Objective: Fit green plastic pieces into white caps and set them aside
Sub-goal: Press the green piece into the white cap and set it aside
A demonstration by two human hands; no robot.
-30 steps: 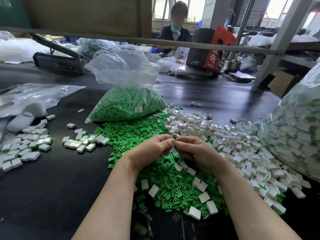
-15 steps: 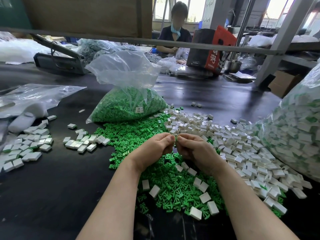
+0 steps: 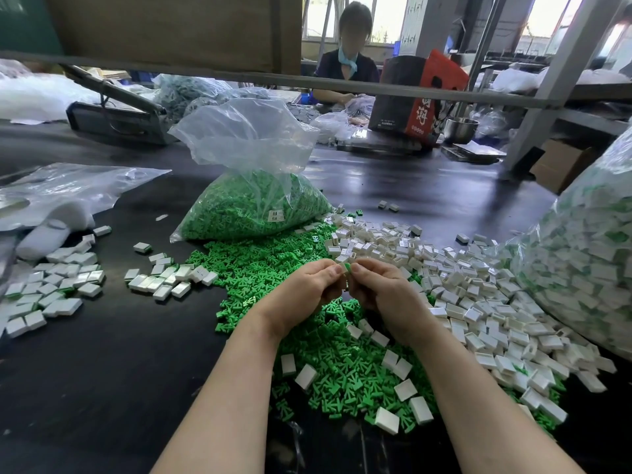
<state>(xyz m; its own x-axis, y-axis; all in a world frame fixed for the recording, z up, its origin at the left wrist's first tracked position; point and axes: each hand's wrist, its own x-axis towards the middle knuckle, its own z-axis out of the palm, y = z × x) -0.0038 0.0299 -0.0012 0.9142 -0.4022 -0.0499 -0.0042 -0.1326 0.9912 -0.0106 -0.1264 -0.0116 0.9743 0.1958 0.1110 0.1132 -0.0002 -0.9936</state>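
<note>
Green piece (image 3: pixel 347 267) now peeks out between both hands' fingers (image 3: pixel 333 270)

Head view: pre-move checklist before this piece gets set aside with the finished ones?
1. Both hands on the part: left hand and right hand pinch a white cap with a green piece at its edge: ok.
2. Green piece fully seated: cannot tell, fingers cover it.
3. Finished pile at left, bare table beside it: ok.
4. Loose green pieces within reach: ok.
5. Loose white caps within reach: ok.
</note>
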